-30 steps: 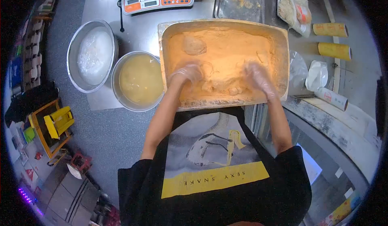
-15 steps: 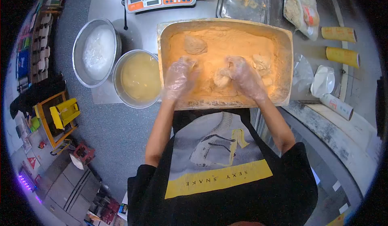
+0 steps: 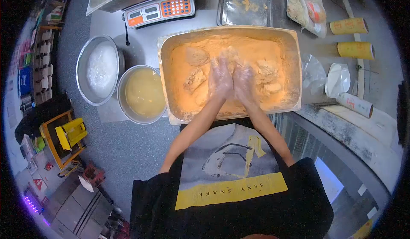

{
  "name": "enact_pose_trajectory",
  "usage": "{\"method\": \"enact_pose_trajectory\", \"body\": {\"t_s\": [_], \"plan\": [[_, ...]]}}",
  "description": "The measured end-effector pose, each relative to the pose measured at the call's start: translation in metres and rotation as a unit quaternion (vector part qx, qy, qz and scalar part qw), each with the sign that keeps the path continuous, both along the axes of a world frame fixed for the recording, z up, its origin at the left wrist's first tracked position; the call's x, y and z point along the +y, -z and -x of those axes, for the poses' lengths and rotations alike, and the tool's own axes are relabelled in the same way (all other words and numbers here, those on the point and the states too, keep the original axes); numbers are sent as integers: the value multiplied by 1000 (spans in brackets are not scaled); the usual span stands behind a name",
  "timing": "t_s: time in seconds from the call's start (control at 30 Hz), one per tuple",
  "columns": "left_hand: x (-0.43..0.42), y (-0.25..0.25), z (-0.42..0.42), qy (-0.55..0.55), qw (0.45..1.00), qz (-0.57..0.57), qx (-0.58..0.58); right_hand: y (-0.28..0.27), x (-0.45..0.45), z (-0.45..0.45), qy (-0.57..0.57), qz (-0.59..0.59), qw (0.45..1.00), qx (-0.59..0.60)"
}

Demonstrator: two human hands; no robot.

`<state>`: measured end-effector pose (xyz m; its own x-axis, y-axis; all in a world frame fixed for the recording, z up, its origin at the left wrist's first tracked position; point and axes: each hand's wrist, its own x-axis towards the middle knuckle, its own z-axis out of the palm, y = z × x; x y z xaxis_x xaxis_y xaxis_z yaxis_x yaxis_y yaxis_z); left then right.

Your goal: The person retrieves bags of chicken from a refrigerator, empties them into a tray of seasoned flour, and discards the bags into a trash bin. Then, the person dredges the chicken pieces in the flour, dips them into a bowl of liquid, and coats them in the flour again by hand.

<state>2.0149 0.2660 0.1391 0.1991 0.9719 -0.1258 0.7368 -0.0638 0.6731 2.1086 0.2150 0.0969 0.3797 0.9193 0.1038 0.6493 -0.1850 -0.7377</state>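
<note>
Both hands wear clear plastic gloves and reach into a wide tub of orange breading powder. My left hand and my right hand are side by side, fingers curled in around a powder-coated meat piece at their tips. The fingers are partly blurred and cover much of that piece. Left of my left hand lie a smooth coated piece and a rougher coated piece. More coated pieces rest in the powder to the right of my right hand.
Left of the tub stand a metal bowl of yellowish liquid and a bowl of white contents. A digital scale and a clear tray are behind it. Rolls, a plastic bag and a packaged bag lie right.
My hands have come together at the tub's middle, further from my body. A rough coated piece now shows at the left, where my left hand was. The view has shifted slightly.
</note>
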Motion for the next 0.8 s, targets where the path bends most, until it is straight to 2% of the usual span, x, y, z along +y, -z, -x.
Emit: {"method": "enact_pose_trajectory", "body": {"t_s": [0.03,0.1,0.13,0.17,0.2,0.23,0.27,0.3,0.37,0.43,0.5,0.53,0.57,0.6,0.63,0.67,0.7,0.8], "plan": [[3,1,-1,-11,1000,15,-21,3,7,1,2,20,1000,-14],[11,19,-8,-110,974,58,-191,-18,17,4,1,37,999,-27],[20,21,-9,-110,973,51,-194,-34,25,-2,-4,100,991,86],[24,15,-7,-129,950,103,-266,-50,28,-3,-8,169,965,201],[25,8,-3,-148,917,155,-335,-52,27,-1,-8,172,964,202],[29,0,-1,-148,917,153,-337,-52,33,-2,53,201,930,304],[31,-10,2,-157,846,261,-437,-54,37,-2,111,229,880,401],[32,-14,5,-162,753,363,-524,-69,38,1,109,230,881,400],[31,-8,13,-180,735,406,-512,-96,35,6,131,200,769,594],[34,3,21,-190,717,448,-499,-88,38,-1,138,236,767,581],[30,16,37,-160,812,374,-418,-54,31,-24,150,277,760,569],[38,2,51,-160,812,374,-418,-17,28,-52,16,202,861,466],[48,-25,67,-109,926,304,-193,2,26,-70,-120,118,924,343],[55,-42,77,-53,975,213,45,1,27,-77,-125,118,924,341],[53,-46,84,-58,974,216,46,-2,24,-79,-133,79,987,36],[50,-49,91,32,974,170,148,-2,19,-77,-128,31,954,-270],[49,-50,95,121,954,118,247,2,19,-73,-132,30,954,-268],[37,12,107,143,939,102,294,-16,33,-58,-203,-3,972,-123]]}}
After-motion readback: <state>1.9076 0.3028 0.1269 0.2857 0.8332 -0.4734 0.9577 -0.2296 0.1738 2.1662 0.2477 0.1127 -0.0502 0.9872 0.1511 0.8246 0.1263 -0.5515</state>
